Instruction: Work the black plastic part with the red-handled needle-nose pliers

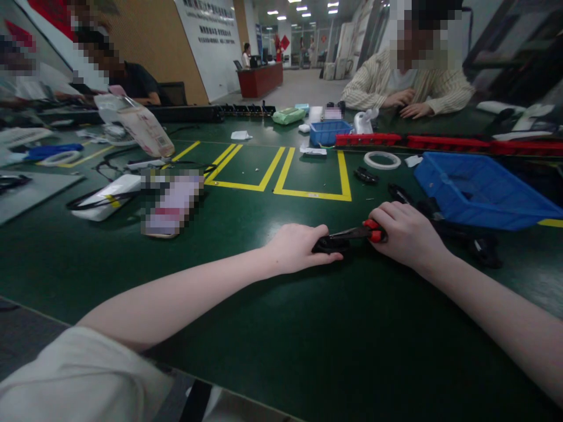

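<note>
Left hand [299, 249] pinches black part [332, 245], likely steadying it for red-handled long-nose pliers [354, 232] at 3 o'clock; right hand [407, 234] curls tight round them.

A phone [173, 205] is pictured at nine o'clock, a green packet [288, 116] at twelve, a white ring [382, 166] (lying flat) at two.

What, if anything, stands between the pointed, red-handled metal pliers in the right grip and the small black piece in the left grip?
Nothing visible does. From the right grip, the red-handled pliers reach to the black piece in the left grip; whether they touch it is unclear.
</note>
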The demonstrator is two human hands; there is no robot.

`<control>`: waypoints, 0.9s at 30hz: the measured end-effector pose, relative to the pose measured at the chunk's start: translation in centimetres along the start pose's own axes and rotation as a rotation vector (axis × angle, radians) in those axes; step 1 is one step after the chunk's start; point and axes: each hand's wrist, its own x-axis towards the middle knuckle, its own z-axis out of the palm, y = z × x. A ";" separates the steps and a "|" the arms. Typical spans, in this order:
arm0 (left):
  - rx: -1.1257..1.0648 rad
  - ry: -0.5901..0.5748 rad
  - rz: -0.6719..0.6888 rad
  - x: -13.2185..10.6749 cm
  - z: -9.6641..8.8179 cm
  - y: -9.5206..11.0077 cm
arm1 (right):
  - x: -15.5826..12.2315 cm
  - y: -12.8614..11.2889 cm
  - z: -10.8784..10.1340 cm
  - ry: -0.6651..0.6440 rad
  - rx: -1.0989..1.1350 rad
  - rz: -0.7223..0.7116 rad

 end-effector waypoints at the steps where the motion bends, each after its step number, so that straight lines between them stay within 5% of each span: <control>1: 0.014 0.001 0.002 0.0 0.0 0.0 | 0.0 0.0 0.0 0.006 0.001 -0.004; 27: 0.027 -0.023 0.028 0.1 0.2 -0.3 | 0.0 0.0 0.0 -0.001 -0.075 -0.037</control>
